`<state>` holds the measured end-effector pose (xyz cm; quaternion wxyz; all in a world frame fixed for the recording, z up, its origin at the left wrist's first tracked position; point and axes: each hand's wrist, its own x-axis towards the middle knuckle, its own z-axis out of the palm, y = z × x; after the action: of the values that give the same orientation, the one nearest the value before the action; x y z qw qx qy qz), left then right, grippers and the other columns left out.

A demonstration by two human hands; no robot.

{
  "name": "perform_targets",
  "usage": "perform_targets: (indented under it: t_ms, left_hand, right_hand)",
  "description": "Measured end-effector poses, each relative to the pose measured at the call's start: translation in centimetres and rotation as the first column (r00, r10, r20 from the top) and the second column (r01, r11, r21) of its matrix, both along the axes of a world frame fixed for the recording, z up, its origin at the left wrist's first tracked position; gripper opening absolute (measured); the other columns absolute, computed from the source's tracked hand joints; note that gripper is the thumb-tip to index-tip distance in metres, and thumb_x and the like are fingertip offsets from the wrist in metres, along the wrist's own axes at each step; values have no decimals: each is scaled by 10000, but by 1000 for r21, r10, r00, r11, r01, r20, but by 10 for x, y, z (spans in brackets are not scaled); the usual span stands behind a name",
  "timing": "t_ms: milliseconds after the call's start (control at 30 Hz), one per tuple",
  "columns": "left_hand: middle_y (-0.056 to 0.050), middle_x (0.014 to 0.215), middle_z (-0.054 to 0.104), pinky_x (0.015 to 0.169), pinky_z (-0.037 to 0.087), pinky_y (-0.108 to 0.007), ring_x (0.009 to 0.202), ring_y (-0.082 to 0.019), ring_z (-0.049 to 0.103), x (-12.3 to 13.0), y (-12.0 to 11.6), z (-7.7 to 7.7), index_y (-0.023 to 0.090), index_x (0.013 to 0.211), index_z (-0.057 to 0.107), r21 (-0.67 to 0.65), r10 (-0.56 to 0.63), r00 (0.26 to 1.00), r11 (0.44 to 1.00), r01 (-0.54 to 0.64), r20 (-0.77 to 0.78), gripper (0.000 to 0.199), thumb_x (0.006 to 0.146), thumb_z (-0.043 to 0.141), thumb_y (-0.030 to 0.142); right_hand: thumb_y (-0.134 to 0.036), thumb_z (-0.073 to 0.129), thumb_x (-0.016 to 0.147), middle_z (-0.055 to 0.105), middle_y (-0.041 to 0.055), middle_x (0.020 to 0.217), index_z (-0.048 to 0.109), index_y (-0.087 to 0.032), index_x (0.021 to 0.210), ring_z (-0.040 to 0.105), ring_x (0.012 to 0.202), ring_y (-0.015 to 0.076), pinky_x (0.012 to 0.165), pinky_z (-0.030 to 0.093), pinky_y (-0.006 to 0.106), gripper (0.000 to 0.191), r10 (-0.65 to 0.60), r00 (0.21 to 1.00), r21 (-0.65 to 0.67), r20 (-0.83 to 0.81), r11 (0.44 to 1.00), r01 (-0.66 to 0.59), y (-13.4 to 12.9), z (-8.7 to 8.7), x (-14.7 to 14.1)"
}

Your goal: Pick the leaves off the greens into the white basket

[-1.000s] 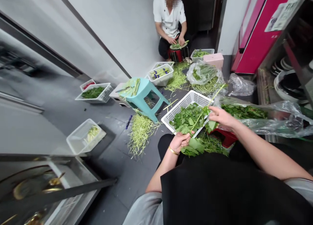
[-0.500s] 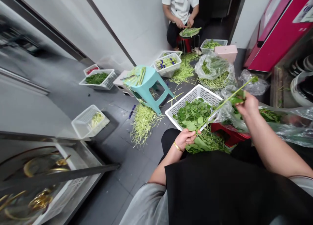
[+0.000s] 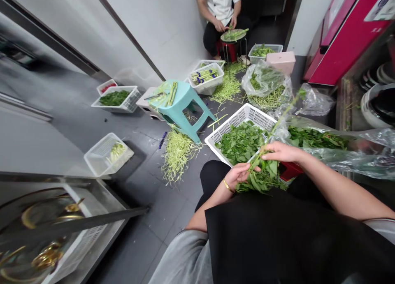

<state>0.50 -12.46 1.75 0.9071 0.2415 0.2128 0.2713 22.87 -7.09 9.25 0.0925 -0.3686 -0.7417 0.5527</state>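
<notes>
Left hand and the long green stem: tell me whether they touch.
Touching. The head view shows the left hand with its fingers closed on the near end of the stem, no gap between.

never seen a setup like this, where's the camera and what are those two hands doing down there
There is no machine here: the bare hands belong to the person wearing the camera on their head, looking forward and down. Their left hand holds a green stem; their right hand is at it farther up, though its grip is unclear. Just beyond, a white basket holds leaves. On the floor stands a turquoise stool, with pale shreds by its legs. The person in white is someone else.
</notes>
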Motion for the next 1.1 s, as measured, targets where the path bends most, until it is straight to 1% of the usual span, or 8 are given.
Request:
perform_targets:
  t_ms: [100,267,500,667,833,933,1000,1100]
  left_hand:
    - [99,342,272,376,195,-159,291,-17,159,-11,-4,-1,35,962,679,43,7,998,999,-4,-62,355,843,589,358]
    - [100,340,261,353,129,-161,282,-17,133,-29,-3,-8,82,898,678,16,175,984,985,-174,-19,298,836,598,361]
    - [61,462,431,363,117,-171,326,-12,214,-29,16,-5,84,932,644,60,477,873,879,-474,-103,298,803,630,352]
    - [67,509,491,355,91,-169,322,-9,194,-16,23,-5,143,1039,575,150,581,802,813,-563,-136,391,764,681,401]
    - [91,448,395,352,78,-170,321,-17,187,-8,16,-7,141,1005,567,165,524,836,850,-501,-162,486,781,614,569]
    - [113,412,281,356,71,-171,331,-15,167,-10,10,-5,99,917,600,163,426,879,903,-398,-213,454,744,689,509]
    - [109,423,270,357,76,-176,337,-17,173,-10,9,-3,87,879,607,130,429,882,903,-410,-197,429,763,676,494]
    - [88,462,300,362,87,-187,353,-25,199,-2,13,4,99,840,593,74,501,849,865,-496,-167,379,834,598,478]
  right_hand:
    - [-499,637,752,641,19,683,665,-151,833,569,588,136,531,454,249,358,-309,945,24,-103,949,313,20,-12,13]
    - [-507,647,729,510,-32,548,590,-178,889,429,401,98,437,444,277,370,-805,509,-97,-305,558,824,81,-41,3]
    - [-491,724,690,647,167,1068,497,-158,1323,627,806,254,741,490,384,750,-576,796,388,185,787,480,110,-42,-40]
    - [-529,589,793,678,69,849,619,-187,1142,594,672,183,652,455,313,490,-274,958,113,88,958,264,35,-44,-78]
    - [-399,529,829,656,38,753,646,-184,791,560,695,176,678,404,295,247,-264,959,292,101,930,225,11,-42,-69]
    - [-421,510,829,647,30,752,637,-194,763,560,714,184,692,404,301,269,-479,877,360,-16,816,452,27,-35,-32]
    - [-451,515,815,620,23,708,631,-190,738,549,701,185,688,407,306,296,-631,771,320,-83,716,620,31,-34,-17]
    - [-492,561,781,617,23,713,638,-187,756,550,699,181,692,420,309,316,-636,768,155,-76,753,639,14,-41,-25]
